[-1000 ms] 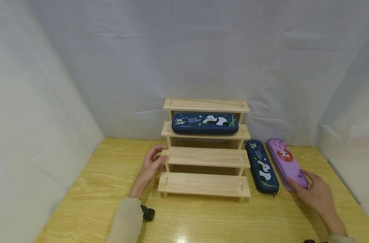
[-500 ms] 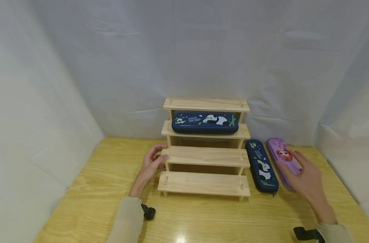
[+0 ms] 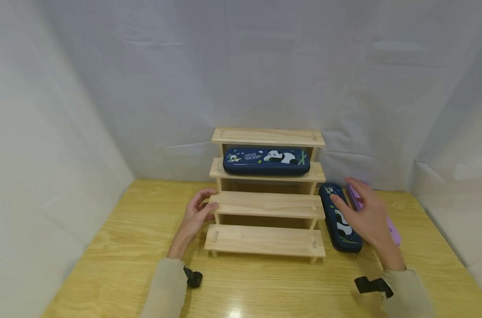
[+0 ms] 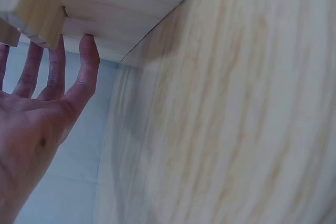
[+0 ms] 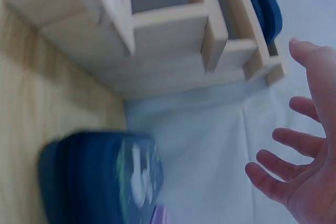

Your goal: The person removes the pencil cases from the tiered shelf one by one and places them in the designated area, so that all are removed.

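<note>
A stepped wooden rack (image 3: 266, 205) stands at the back of the table, and a navy panda pencil case (image 3: 266, 160) lies on its second-highest step. My left hand (image 3: 197, 215) rests with straight fingers (image 4: 86, 61) against the rack's left end. A second navy panda case (image 3: 340, 218) lies on the table right of the rack, with a purple case (image 3: 392, 229) beside it. My right hand (image 3: 364, 214) hovers open just above these two cases, fingers spread (image 5: 294, 182), holding nothing. The navy case (image 5: 100, 182) shows blurred in the right wrist view.
The wooden table (image 3: 118, 247) is walled by white cloth (image 3: 241, 66) at the back and both sides. The rack's two lower steps and top step are bare. A black strap (image 3: 193, 278) sits on each wrist.
My right hand left the near end of the purple case and moved left and back, now over the navy case on the table. The left hand has stayed on the rack.
</note>
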Demonstrator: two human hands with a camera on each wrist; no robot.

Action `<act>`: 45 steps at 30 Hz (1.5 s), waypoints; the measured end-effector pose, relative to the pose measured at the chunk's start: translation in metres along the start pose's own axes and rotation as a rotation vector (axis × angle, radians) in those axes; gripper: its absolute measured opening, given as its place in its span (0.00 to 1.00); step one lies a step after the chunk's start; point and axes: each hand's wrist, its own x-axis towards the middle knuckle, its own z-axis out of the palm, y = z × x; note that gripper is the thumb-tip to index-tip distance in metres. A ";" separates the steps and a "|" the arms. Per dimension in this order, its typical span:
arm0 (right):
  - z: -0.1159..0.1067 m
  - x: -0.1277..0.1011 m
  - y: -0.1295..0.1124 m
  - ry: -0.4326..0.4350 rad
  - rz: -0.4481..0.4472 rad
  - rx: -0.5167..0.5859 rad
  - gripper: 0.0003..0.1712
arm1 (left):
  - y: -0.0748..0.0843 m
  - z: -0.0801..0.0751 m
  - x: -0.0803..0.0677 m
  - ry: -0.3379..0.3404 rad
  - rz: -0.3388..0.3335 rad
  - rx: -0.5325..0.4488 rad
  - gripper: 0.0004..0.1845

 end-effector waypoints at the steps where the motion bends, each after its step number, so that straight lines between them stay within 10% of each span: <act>1: 0.003 0.002 -0.003 0.000 -0.017 0.004 0.36 | 0.000 0.000 0.000 0.000 0.001 0.002 0.21; 28: 0.050 0.057 -0.055 0.032 -0.299 0.169 0.37 | -0.005 0.001 -0.001 0.022 -0.021 -0.004 0.21; 45: 0.067 0.073 -0.060 -0.012 -0.167 0.118 0.37 | -0.002 0.001 0.001 0.026 -0.022 0.002 0.21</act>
